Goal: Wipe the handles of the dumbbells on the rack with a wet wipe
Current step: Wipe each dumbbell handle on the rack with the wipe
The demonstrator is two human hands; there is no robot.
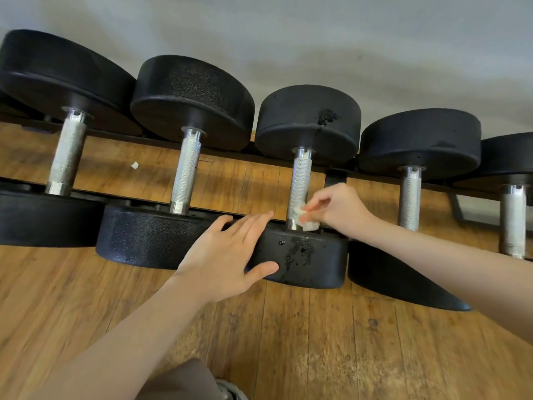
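Wooden plank floor [317,342] fills the near part of the view, with a knee in tan fabric [184,382] and the tip of a shoe [230,392] at the bottom edge. Left hand [227,255] is next out: fingers straight and spread, palm pressed flat on the near black head [305,258] of the third dumbbell, thumb on its front face, holding nothing. Wet patches show on that head. Right hand [337,209] comes in from the right, fingers curled, pinching a small crumpled white wet wipe [304,219]. Wipe sits against the lower end of the third dumbbell's knurled metal handle [300,183], just above the near head, touching the right side of the bar. The hands are apart, one on each side of that handle.

Five dumbbells lie side by side on a black rack [336,176], handles running away from the camera. From left: first handle [66,157], second handle [186,171], then the one being wiped, fourth handle [409,197], fifth handle [514,220] at the right edge, looking whitish. Far head of the third dumbbell [308,122] also has a wet spot. A small white scrap [134,165] lies on the floor between the first and second handles. Grey wall [317,39] behind the rack.
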